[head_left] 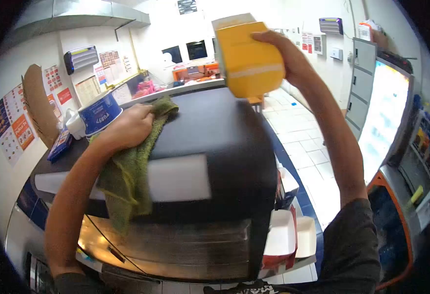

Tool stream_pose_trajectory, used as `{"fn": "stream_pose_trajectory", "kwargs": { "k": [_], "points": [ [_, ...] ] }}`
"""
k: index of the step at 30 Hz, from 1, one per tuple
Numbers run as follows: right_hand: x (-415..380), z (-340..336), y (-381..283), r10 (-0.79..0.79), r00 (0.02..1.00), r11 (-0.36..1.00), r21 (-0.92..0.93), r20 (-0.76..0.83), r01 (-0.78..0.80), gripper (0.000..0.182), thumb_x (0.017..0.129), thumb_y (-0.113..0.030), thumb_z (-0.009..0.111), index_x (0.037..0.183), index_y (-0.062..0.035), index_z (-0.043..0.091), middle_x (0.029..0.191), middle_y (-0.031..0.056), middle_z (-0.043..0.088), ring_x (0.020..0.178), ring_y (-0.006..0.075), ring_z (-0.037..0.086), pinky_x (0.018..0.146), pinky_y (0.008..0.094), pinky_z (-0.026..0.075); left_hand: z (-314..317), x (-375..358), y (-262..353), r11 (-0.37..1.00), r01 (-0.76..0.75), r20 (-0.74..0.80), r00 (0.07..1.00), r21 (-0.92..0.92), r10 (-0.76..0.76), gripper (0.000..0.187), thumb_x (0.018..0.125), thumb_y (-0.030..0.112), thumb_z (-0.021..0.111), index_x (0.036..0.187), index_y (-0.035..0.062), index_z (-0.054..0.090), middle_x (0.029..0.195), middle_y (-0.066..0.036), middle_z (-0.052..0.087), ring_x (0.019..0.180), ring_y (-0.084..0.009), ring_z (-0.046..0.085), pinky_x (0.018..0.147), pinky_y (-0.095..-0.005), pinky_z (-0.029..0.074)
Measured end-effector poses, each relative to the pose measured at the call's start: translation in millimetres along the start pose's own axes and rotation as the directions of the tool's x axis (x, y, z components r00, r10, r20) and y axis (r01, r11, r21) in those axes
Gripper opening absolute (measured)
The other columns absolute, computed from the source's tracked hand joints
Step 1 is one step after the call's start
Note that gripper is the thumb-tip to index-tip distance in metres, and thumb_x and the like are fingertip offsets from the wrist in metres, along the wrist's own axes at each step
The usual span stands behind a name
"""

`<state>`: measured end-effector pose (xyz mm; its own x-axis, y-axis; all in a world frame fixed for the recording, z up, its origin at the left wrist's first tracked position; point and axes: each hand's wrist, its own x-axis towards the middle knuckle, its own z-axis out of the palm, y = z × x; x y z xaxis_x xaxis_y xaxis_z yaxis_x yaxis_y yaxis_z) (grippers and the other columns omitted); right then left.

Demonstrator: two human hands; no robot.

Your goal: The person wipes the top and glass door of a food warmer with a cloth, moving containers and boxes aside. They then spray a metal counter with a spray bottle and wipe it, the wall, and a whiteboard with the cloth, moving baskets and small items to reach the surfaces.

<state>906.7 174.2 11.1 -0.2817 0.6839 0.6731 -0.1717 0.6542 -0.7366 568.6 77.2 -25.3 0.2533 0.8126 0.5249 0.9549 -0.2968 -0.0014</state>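
Observation:
My left hand (130,126) is closed round a green cloth (126,171), resting on the dark top of a heated display cabinet (224,122). The cloth hangs down over the cabinet's front edge, across a whitish strip. My right hand (278,46) is raised and grips a yellow carton (249,59) by its upper right edge, holding it in the air above the cabinet's far right side. A pale band runs across the carton. Just beyond my left hand stands a blue and white tub (101,113).
White and red food boxes (280,234) are stacked at the cabinet's right side. A brown cardboard piece (39,105) leans by the left wall. Grey lockers (363,81) and a lit glass-door fridge (389,112) stand at the right, beside the tiled floor (305,147).

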Motion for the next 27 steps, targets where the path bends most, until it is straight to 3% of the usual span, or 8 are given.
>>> {"fn": "stream_pose_trajectory", "kwargs": {
  "k": [5, 9, 11, 12, 16, 19, 25, 27],
  "points": [
    [-58, -63, -16, -0.179, 0.946, 0.979, 0.042, -0.272, 0.197, 0.053, 0.083, -0.041, 0.064, 0.11, 0.0042, 0.059, 0.096, 0.0152, 0.064, 0.089, 0.0205, 0.067, 0.073, 0.0281, 0.056, 51, 98, -4, 0.987, 0.089, 0.383, 0.923, -0.136, -0.031, 0.033, 0.097, 0.013, 0.038, 0.122, 0.0024, 0.057, 0.101, -0.022, 0.059, 0.104, -0.0317, 0.055, 0.099, -0.0386, 0.039],
    [-82, -104, -7, -0.11, 0.933, 0.979, 0.126, -0.342, 0.161, 0.056, 0.084, -0.043, 0.061, 0.114, 0.0036, 0.058, 0.095, 0.0128, 0.063, 0.09, 0.0187, 0.066, 0.073, 0.0264, 0.054, 89, 142, 3, 0.986, -0.083, 0.297, 0.954, 0.144, 0.037, 0.035, 0.097, 0.012, 0.038, 0.126, 0.0032, 0.055, 0.11, -0.02, 0.057, 0.111, -0.0301, 0.051, 0.103, -0.0379, 0.035],
    [-84, -113, -5, -0.081, 0.941, 0.984, 0.126, -0.328, 0.129, 0.056, 0.084, -0.043, 0.062, 0.114, 0.0038, 0.057, 0.094, 0.0125, 0.063, 0.087, 0.0185, 0.066, 0.072, 0.0249, 0.054, 62, 112, 44, 0.97, -0.215, 0.142, 0.963, -0.114, 0.23, 0.032, 0.095, 0.018, 0.045, 0.112, -0.005, 0.06, 0.119, -0.026, 0.053, 0.116, -0.0347, 0.05, 0.102, -0.0396, 0.037],
    [-83, -114, -2, -0.08, 0.941, 0.982, 0.136, -0.328, 0.131, 0.056, 0.084, -0.043, 0.062, 0.114, 0.0038, 0.057, 0.094, 0.0125, 0.063, 0.087, 0.0185, 0.066, 0.072, 0.0249, 0.054, 43, 92, 79, 0.961, -0.096, 0.197, 0.969, -0.26, 0.151, 0.029, 0.094, 0.014, 0.049, 0.114, -0.0047, 0.06, 0.119, -0.023, 0.054, 0.115, -0.0347, 0.051, 0.102, -0.0385, 0.038],
    [-67, -111, 1, -0.075, 0.95, 0.959, 0.239, -0.304, 0.152, 0.051, 0.084, -0.039, 0.063, 0.113, 0.0035, 0.057, 0.094, 0.0121, 0.063, 0.084, 0.0175, 0.066, 0.07, 0.0247, 0.054, -7, 25, 146, 0.859, -0.257, 0.267, 0.877, -0.442, 0.4, 0.038, 0.093, 0.007, 0.048, 0.13, -0.0007, 0.054, 0.142, -0.019, 0.043, 0.133, -0.0312, 0.04, 0.113, -0.0392, 0.029],
    [-48, -108, 5, -0.125, 0.958, 0.934, 0.295, -0.257, 0.201, 0.046, 0.085, -0.035, 0.064, 0.111, 0.0023, 0.057, 0.094, 0.0108, 0.063, 0.082, 0.0175, 0.066, 0.069, 0.0254, 0.054, -7, 22, 145, 0.863, -0.284, 0.227, 0.887, -0.419, 0.402, 0.037, 0.094, 0.01, 0.048, 0.129, -0.0007, 0.054, 0.141, -0.02, 0.045, 0.134, -0.0315, 0.04, 0.113, -0.0398, 0.029],
    [-34, -73, -3, -0.075, 0.994, 0.916, 0.387, -0.079, 0.1, 0.033, 0.086, -0.032, 0.063, 0.108, -0.007, 0.061, 0.097, 0.0046, 0.062, 0.088, 0.0132, 0.063, 0.072, 0.0272, 0.053, 50, 98, 96, 0.935, -0.26, 0.16, 0.939, -0.242, 0.303, 0.03, 0.094, 0.014, 0.045, 0.116, -0.0026, 0.057, 0.103, -0.024, 0.063, 0.098, -0.036, 0.06, 0.091, -0.0399, 0.046],
    [-34, -58, -6, -0.045, 0.997, 0.904, 0.422, -0.064, 0.068, 0.033, 0.086, -0.033, 0.064, 0.107, -0.007, 0.061, 0.097, 0.0047, 0.062, 0.087, 0.0131, 0.063, 0.072, 0.0273, 0.053, 35, 75, 117, 0.866, -0.386, 0.083, 0.898, -0.319, 0.431, 0.027, 0.093, 0.011, 0.047, 0.114, -0.0017, 0.059, 0.104, -0.024, 0.063, 0.096, -0.0352, 0.061, 0.087, -0.0395, 0.047]
  ]
}}
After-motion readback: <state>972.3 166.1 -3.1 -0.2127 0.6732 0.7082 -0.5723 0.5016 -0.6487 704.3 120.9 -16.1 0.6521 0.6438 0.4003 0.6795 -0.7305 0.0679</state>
